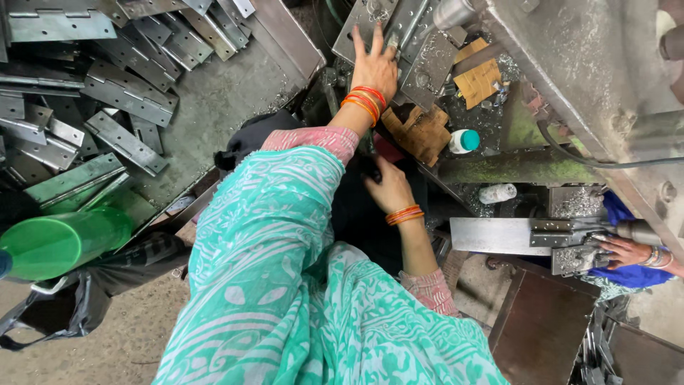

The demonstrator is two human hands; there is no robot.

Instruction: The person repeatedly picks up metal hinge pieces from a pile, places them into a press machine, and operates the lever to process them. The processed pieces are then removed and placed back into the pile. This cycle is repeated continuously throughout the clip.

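My left hand (374, 65) reaches forward and lies flat, fingers spread, on a grey perforated metal plate (362, 27) on the machine bed (427, 68). It grips nothing that I can see. Red and orange bangles ring that wrist. My right hand (389, 187), also with orange bangles, is lower down at the machine's front edge. Its fingers curl into a dark gap against a black part (369, 170), and what they hold is hidden. A teal patterned cloth (285, 285) covers my left arm and lap.
A steel tray (221, 100) at left holds several flat hinge plates (125, 89). A green plastic bottle (60, 242) and black bag (85, 299) lie lower left. Cardboard scraps (479, 80), a white teal-capped bottle (464, 140) and metal shavings sit by the machine. Another person's hand (627, 251) works at right.
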